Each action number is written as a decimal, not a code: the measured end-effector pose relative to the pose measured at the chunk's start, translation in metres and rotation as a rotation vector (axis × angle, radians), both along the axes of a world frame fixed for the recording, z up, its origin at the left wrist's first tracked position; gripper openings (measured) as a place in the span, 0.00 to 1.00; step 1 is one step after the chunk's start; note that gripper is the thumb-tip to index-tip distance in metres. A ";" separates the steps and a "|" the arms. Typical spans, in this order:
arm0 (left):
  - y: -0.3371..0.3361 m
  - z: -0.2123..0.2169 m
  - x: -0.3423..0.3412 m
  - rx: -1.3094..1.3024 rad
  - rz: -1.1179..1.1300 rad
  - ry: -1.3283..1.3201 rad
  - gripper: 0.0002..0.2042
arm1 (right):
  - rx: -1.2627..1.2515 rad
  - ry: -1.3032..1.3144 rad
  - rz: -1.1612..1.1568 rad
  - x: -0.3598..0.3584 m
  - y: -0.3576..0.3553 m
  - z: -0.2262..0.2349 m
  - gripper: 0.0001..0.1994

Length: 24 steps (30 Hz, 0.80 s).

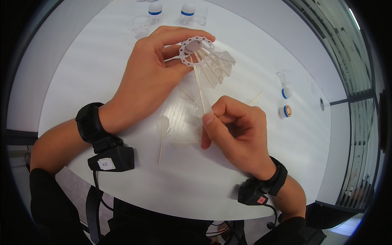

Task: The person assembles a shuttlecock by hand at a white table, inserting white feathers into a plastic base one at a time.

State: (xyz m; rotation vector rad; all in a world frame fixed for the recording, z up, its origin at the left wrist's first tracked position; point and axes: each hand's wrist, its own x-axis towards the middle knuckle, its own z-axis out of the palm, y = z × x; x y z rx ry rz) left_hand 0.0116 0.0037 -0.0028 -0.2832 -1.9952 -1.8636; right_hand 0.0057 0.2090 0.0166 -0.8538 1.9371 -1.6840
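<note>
My left hand [153, 65] is closed around a white plastic shuttlecock frame [182, 61], whose ring with small holes faces me. Several white feathers [224, 65] are set in the frame and fan out to the right. Between the thumb and fingers of my right hand [241, 134], a single feather [200, 92] is pinched by its vaned end. Its bare quill points up, and the tip reaches the lower edge of the ring; whether it sits in a hole I cannot tell. Below my left hand, a loose feather [161, 141] lies on the white table [196, 188].
More loose feathers lie between and beyond my hands, one quill [256, 98] at the right. White shuttlecock heads with blue bands stand at the back [155, 9] and right [287, 93]. Another head [286, 111] lies on its side. Clear plastic pieces [141, 26] sit nearby.
</note>
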 end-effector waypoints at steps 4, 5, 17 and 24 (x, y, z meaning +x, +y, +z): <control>0.000 0.001 0.000 -0.018 0.012 -0.001 0.18 | 0.016 -0.040 -0.004 0.000 0.000 0.002 0.10; 0.001 0.002 0.001 -0.021 0.016 -0.015 0.17 | 0.020 -0.046 0.002 0.000 0.000 0.003 0.10; 0.001 0.003 0.001 0.000 -0.004 0.020 0.15 | -0.031 -0.244 0.025 -0.002 0.002 0.012 0.10; 0.001 0.003 0.000 -0.052 0.014 0.019 0.15 | -0.020 -0.237 0.011 -0.002 0.003 0.012 0.11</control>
